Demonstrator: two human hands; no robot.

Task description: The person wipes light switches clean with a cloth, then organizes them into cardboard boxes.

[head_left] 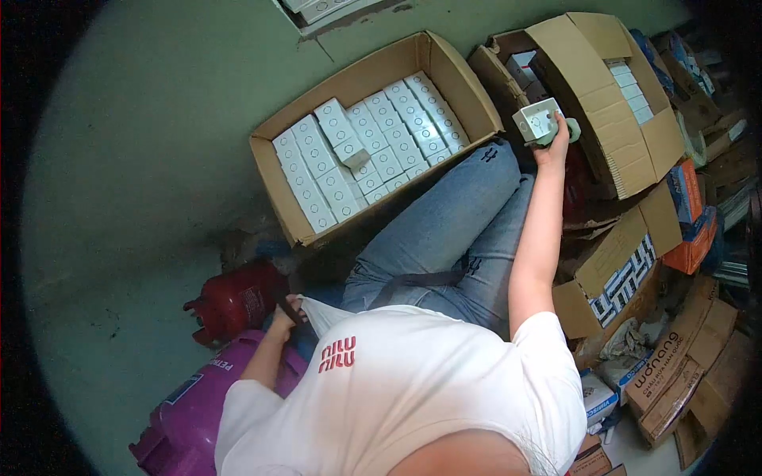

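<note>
My right hand (555, 141) is stretched out to the right, closed round a white electrical junction box (538, 120) with its hollow side partly showing. A pale green, soft-looking piece (573, 130) is pressed against the box in the same hand. Down at my left side, my left hand (287, 314) pinches the hem of my white T-shirt (319, 314), pulling it outward beside a dark strap (289, 309). Ahead of my legs, an open carton (274, 190) holds rows of white junction boxes (385, 127), with a short stack raised above the others.
Two gas cylinders, one red (238, 301) and one purple (194, 401), stand close on my left. To the right are a flapped carton (583, 75) of white boxes, another open carton (575, 309) and flattened cardboard (675, 361). A green wall (159, 143) bounds the left.
</note>
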